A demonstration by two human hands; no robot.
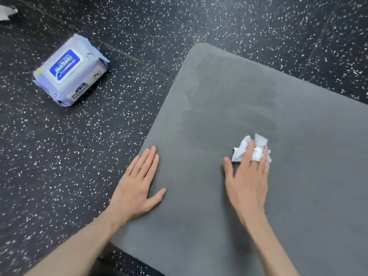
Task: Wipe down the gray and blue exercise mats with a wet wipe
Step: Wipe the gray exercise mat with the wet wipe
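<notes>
1. The gray mat [249,108] lies flat on the black speckled floor [59,156].
2. My left hand [139,182] lies flat on the mat's left edge, fingers straight and holding nothing.
3. My right hand [249,176] presses a scrunched white wipe [256,150] onto the mat, fingers nearly straight on top of it.
4. A darker wet patch [258,108] shows on the mat just past the wipe.
5. A pack of wipes [71,70] sits on the floor, well to the left of the mat.

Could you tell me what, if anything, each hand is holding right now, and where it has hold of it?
The right hand presses a crumpled wet wipe onto the gray mat with straight fingers over its middle. The left hand holds nothing, resting flat on the mat's edge.
</notes>
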